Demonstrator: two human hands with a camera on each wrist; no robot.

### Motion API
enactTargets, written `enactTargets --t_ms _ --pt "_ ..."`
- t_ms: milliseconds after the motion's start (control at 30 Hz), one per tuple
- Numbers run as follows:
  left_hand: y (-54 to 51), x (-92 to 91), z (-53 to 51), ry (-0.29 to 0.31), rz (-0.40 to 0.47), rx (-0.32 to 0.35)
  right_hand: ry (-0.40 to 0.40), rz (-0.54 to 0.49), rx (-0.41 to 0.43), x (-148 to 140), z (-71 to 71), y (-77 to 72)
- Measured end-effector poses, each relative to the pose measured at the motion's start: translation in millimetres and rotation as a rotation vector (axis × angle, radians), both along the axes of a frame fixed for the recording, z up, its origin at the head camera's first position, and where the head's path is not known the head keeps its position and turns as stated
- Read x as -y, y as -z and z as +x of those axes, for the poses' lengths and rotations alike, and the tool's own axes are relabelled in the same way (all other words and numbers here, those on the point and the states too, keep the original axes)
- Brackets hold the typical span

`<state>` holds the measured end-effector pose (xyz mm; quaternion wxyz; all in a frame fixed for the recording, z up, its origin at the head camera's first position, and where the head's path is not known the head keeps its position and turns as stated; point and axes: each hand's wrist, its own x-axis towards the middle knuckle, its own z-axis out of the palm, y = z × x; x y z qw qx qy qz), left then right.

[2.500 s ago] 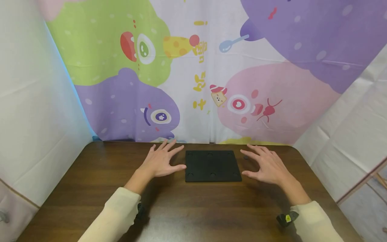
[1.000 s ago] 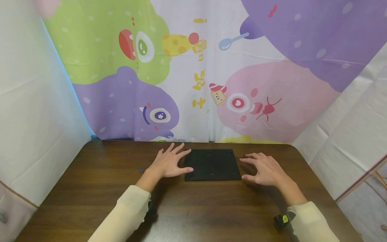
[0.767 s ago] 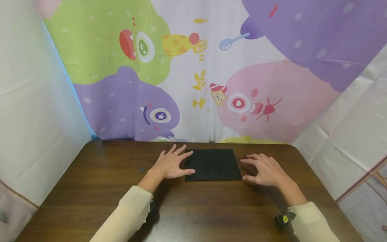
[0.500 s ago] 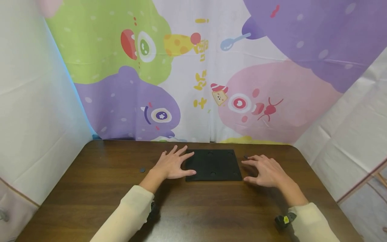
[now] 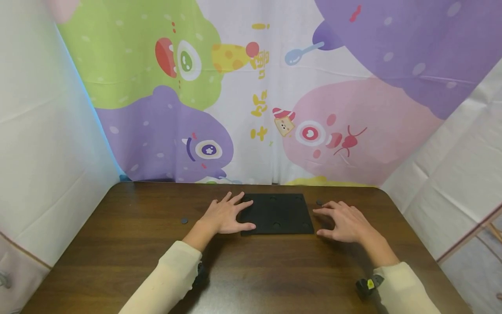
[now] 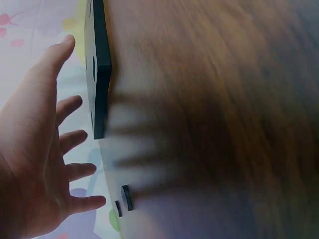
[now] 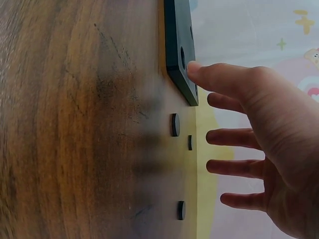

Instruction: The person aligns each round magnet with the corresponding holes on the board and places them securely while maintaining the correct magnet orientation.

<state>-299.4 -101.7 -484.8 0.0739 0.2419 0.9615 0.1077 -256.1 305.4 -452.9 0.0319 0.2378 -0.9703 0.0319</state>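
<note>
A flat black rectangular board [image 5: 276, 213] with shallow round recesses lies near the back of the table. My left hand [image 5: 222, 218] is spread over its left edge, fingers apart and holding nothing; the left wrist view shows the hand [image 6: 37, 144] raised off the tabletop. Just right of the board hovers my right hand [image 5: 345, 221], fingers loosely extended, also holding nothing. A small dark disc [image 5: 184, 220] lies left of my left hand, and another disc [image 5: 319, 202] by my right fingertips. In the right wrist view, several items show: the board [image 7: 182, 59], and three discs, one nearest the board [image 7: 175, 124].
The brown wooden table [image 5: 251, 274] has rounded back corners. Behind it hangs a cartoon-printed curtain [image 5: 251, 165], with white fabric walls [image 5: 47, 131] at both sides. Dark wrist devices [image 5: 368, 284] sit at the sleeve cuffs.
My left hand has moved right, from beside the board to over its left edge, and a disc behind it now shows. My right hand has shifted slightly nearer the front, showing more of its disc.
</note>
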Motion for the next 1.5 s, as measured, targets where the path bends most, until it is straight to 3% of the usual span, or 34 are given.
enactTargets --t_ms 167,200,367,600,667,833,900,1133,1167,1267,1400,1500 --pt "8.9 0.1 -5.8 0.004 0.013 -0.010 0.004 0.004 0.006 -2.2 -1.6 3.2" --pt "1.6 -0.9 -1.6 0.000 0.013 0.012 0.005 0.005 0.008 -2.6 -2.0 4.0" --pt "-9.6 -5.5 7.8 -0.018 -0.018 0.050 0.005 0.013 0.016 -3.4 -3.3 6.0" --pt "-8.6 -5.7 9.1 -0.023 -0.014 0.061 -0.002 0.009 0.041 -2.4 -2.2 6.2" --pt "-0.4 -3.8 3.6 -0.018 0.000 0.061 -0.004 0.006 0.046 -2.0 -1.5 6.4" --pt "31.8 2.2 -17.7 0.002 0.002 0.040 0.000 0.000 0.062 -1.3 -1.1 7.2" --pt "36.0 2.8 -21.5 0.007 -0.008 0.028 0.009 0.001 0.073 -1.5 -1.5 7.6" --pt "-6.4 -6.1 5.9 -0.023 -0.028 0.061 0.021 0.009 0.096 -1.6 -2.6 8.7" --pt "-8.7 -6.7 7.8 -0.025 -0.029 0.060 0.019 0.008 0.096 -1.6 -2.6 8.5" --pt "4.3 -4.7 -2.0 -0.022 -0.030 0.046 0.019 0.002 0.105 -2.1 -2.1 7.7" --pt "4.0 -5.1 -3.1 -0.023 -0.021 0.055 0.023 -0.014 0.126 -2.9 -2.1 7.9" --pt "-12.1 -7.9 7.8 -0.032 -0.023 0.069 0.021 -0.020 0.125 -3.3 -2.6 9.1"
